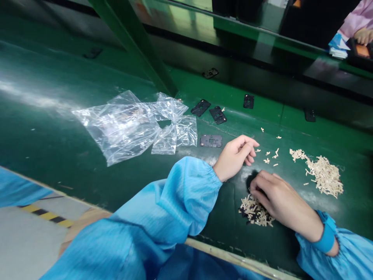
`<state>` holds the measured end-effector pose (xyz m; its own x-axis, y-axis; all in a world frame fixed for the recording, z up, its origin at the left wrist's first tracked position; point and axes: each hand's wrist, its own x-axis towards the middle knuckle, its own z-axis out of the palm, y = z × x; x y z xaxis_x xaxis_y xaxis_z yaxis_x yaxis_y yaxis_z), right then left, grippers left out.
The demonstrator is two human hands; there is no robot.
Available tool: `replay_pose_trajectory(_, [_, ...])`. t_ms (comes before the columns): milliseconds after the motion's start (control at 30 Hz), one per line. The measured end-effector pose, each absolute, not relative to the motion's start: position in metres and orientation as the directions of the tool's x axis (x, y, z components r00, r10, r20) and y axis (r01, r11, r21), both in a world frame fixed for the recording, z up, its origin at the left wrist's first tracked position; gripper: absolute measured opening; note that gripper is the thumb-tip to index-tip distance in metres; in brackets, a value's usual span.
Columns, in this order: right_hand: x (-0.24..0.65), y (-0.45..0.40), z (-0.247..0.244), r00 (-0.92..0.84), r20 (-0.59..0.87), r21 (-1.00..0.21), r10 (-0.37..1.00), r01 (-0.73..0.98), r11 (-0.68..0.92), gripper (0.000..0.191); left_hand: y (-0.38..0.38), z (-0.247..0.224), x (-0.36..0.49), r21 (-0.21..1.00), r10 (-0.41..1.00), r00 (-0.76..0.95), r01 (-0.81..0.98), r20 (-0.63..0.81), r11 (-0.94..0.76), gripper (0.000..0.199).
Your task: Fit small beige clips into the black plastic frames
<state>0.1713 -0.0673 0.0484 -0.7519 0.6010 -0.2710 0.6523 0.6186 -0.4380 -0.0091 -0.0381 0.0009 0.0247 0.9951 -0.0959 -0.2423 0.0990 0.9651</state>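
Observation:
My left hand (235, 156) hovers low over the green table, its fingers bent and pressed together. Whatever they pinch, if anything, is too small to make out. Just beyond its fingertips lie several loose beige pieces (267, 160). My right hand (275, 196) rests at a mixed pile of beige and black bits (255, 213), fingers curled down over its upper edge; the fingertips and anything between them are hidden. Farther right is a larger pile of beige pieces (325, 175). A flat black part (211, 140) lies to the left of my left hand.
Clear plastic bags (119, 124) spread over the table's left-centre. More black parts (218, 115) lie toward the back. A green post (135, 42) slants up from the table. At the top right, a person's hand (363, 36) shows beyond a dark ledge.

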Motion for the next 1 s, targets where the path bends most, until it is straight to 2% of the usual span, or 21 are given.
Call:
replay_pose_trajectory(33, [0.172, -0.067, 0.052, -0.764, -0.297, -0.495, 0.573, 0.636, 0.592, 0.004, -0.038, 0.001, -0.009, 0.965, 0.995, 0.025, -0.241, -0.097, 0.100, 0.020])
replay_pose_trajectory(67, [0.172, -0.068, 0.055, -0.777, -0.328, -0.538, 0.537, 0.621, 0.570, 0.008, -0.038, 0.001, -0.009, 0.966, 0.995, 0.023, -0.239, -0.099, 0.101, 0.020])
replay_pose_trajectory(133, [0.173, -0.072, 0.059, -0.792, -0.390, -0.563, 0.469, 0.608, 0.560, 0.027, -0.039, 0.001, -0.009, 0.966, 0.994, 0.027, -0.235, -0.104, 0.108, 0.020])
replay_pose_trajectory(167, [0.173, -0.074, 0.060, -0.792, -0.412, -0.550, 0.451, 0.611, 0.570, 0.031, -0.039, 0.001, -0.009, 0.966, 0.994, 0.027, -0.235, -0.106, 0.109, 0.020])
replay_pose_trajectory(267, [0.172, -0.075, 0.056, -0.774, -0.418, -0.497, 0.476, 0.633, 0.593, 0.019, -0.039, 0.001, -0.010, 0.966, 0.994, 0.029, -0.236, -0.103, 0.107, 0.019])
replay_pose_trajectory(333, [0.173, -0.071, 0.051, -0.758, -0.372, -0.527, 0.536, 0.648, 0.550, 0.015, -0.039, 0.001, -0.011, 0.966, 0.995, 0.027, -0.236, -0.099, 0.103, 0.019])
replay_pose_trajectory(433, [0.176, -0.058, 0.041, -0.697, -0.304, -0.657, 0.649, 0.647, 0.387, 0.016, -0.039, 0.000, -0.011, 0.968, 0.995, 0.028, -0.229, -0.098, 0.102, 0.019])
replay_pose_trajectory(500, [0.179, -0.049, 0.035, -0.636, -0.330, -0.734, 0.698, 0.638, 0.234, 0.011, -0.038, -0.001, -0.011, 0.970, 0.995, 0.029, -0.222, -0.098, 0.102, 0.019])
replay_pose_trajectory(633, [0.186, -0.035, 0.029, -0.604, -0.453, -0.834, 0.656, 0.547, -0.072, 0.026, -0.038, 0.000, -0.013, 0.980, 0.995, 0.033, -0.172, -0.095, 0.100, 0.020])
replay_pose_trajectory(733, [0.191, -0.029, 0.028, -0.620, -0.498, -0.851, 0.607, 0.485, -0.202, 0.036, -0.038, 0.007, -0.020, 0.992, 0.975, 0.183, 0.006, -0.125, 0.126, 0.018])
replay_pose_trajectory(800, [0.193, -0.026, 0.029, -0.622, -0.484, -0.867, 0.616, 0.438, -0.238, 0.039, -0.038, 0.013, -0.027, 0.970, 0.920, 0.346, 0.217, -0.186, 0.115, 0.014])
replay_pose_trajectory(867, [0.194, -0.025, 0.029, -0.616, -0.461, -0.883, 0.639, 0.392, -0.259, 0.040, -0.039, 0.017, -0.032, 0.935, 0.866, 0.438, 0.345, -0.242, 0.087, 0.011])
replay_pose_trajectory(933, [0.194, -0.024, 0.030, -0.609, -0.451, -0.890, 0.653, 0.363, -0.277, 0.040, -0.041, 0.018, -0.033, 0.937, 0.827, 0.483, 0.320, -0.288, 0.139, 0.011])
replay_pose_trajectory(1000, [0.193, -0.024, 0.031, -0.602, -0.452, -0.890, 0.658, 0.347, -0.295, 0.040, -0.043, 0.014, -0.030, 0.941, 0.781, 0.527, 0.212, -0.336, 0.263, 0.012])
